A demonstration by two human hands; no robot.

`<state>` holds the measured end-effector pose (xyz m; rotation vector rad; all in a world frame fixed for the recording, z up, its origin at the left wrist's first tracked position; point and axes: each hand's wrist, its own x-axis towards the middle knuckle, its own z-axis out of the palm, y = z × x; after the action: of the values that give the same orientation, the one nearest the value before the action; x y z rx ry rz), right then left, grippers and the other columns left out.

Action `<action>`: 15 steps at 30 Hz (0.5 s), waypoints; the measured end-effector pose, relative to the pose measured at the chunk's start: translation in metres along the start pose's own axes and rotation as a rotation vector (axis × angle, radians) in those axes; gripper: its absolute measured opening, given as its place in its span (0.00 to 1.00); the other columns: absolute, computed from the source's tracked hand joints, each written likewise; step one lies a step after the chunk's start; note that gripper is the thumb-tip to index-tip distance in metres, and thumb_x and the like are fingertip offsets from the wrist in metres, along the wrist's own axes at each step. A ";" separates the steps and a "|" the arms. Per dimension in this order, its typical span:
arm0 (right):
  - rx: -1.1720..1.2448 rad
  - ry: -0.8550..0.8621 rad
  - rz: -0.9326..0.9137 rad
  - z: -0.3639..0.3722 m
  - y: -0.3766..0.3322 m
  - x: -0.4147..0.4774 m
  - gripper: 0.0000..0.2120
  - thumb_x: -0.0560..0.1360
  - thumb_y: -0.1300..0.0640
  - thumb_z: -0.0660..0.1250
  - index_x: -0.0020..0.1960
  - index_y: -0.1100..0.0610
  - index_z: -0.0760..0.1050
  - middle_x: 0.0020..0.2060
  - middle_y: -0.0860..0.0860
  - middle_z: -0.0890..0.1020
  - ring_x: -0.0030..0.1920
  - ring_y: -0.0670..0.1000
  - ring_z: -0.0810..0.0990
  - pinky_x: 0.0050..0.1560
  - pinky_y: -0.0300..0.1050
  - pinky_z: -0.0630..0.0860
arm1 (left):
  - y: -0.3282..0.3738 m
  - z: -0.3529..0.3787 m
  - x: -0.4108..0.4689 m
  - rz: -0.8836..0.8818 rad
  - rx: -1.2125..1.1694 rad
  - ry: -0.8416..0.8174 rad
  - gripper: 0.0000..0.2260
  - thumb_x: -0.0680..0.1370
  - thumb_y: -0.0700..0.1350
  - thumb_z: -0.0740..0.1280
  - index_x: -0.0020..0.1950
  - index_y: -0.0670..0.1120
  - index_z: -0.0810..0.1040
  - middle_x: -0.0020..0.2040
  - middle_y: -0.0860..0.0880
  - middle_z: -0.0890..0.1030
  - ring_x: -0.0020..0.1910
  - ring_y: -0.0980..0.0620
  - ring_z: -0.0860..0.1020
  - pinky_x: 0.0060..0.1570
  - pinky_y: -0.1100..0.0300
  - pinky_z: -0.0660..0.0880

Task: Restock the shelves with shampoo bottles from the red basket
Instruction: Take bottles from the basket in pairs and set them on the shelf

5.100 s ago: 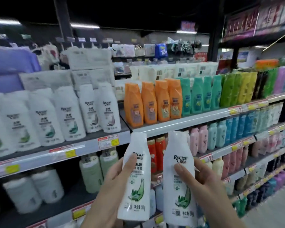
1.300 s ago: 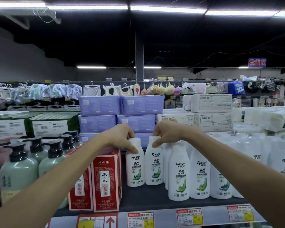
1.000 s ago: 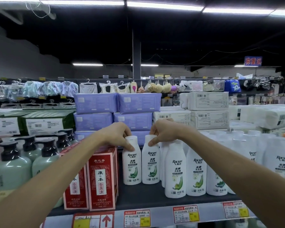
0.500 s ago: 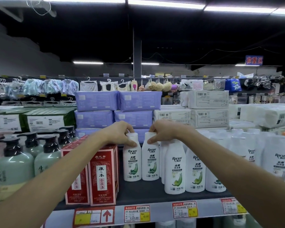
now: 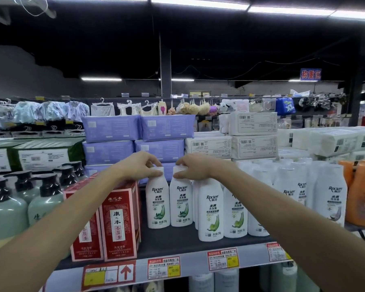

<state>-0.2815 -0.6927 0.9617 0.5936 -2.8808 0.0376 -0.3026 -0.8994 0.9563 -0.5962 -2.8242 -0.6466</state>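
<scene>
grip status, stocking position

my two bare forearms run up from the lower corners and converge at mid-frame. nearest to me, the shelf has a front rail carrying a row of price tags, one of them marked with a red arrow. on the dark deck, left of centre, two red boxes stand side by side. further left are green pump bottles with black heads. right of centre, a front row of white bottles with green leaf labels stands close to the rail. orange bottles sit at the far right.

set further back than that front row, my left hand is curled over the cap of the left shampoo bottle, thumb and fingers pinching it. my right hand grasps the cap of the right shampoo bottle in the same way. both bottles stand upright on the deck, just beside each other, labels facing me. the left one is just beside the red boxes. the right one is just beside the white bottles.

beyond the shelf, stacked purple packs lie directly behind my hands, with white packs to their right. hanging garments fill the far left. a blue sign hangs under the dark ceiling at upper right.
</scene>
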 end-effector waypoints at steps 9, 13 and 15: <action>0.275 0.288 0.018 -0.016 -0.006 -0.045 0.30 0.80 0.38 0.59 0.75 0.55 0.65 0.69 0.53 0.76 0.67 0.54 0.75 0.66 0.53 0.71 | 0.052 0.001 -0.046 0.102 -0.448 0.520 0.18 0.74 0.66 0.67 0.54 0.55 0.81 0.52 0.60 0.83 0.53 0.65 0.79 0.51 0.66 0.72; 0.565 0.453 0.001 -0.021 -0.016 -0.101 0.32 0.78 0.34 0.56 0.77 0.50 0.62 0.69 0.47 0.75 0.67 0.47 0.74 0.63 0.44 0.69 | 0.088 0.011 -0.085 0.154 -0.663 0.555 0.25 0.72 0.73 0.62 0.57 0.58 0.80 0.54 0.63 0.83 0.57 0.68 0.78 0.63 0.57 0.74; 0.688 0.524 -0.003 -0.019 -0.017 -0.133 0.32 0.77 0.32 0.54 0.77 0.45 0.61 0.69 0.42 0.74 0.68 0.42 0.72 0.63 0.41 0.67 | 0.102 0.019 -0.097 0.176 -0.765 0.558 0.29 0.71 0.74 0.63 0.62 0.57 0.79 0.59 0.61 0.82 0.60 0.64 0.79 0.65 0.50 0.75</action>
<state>-0.1515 -0.6556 0.9540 0.5753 -2.3030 1.0425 -0.1735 -0.8401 0.9525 -0.6266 -1.9324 -1.5781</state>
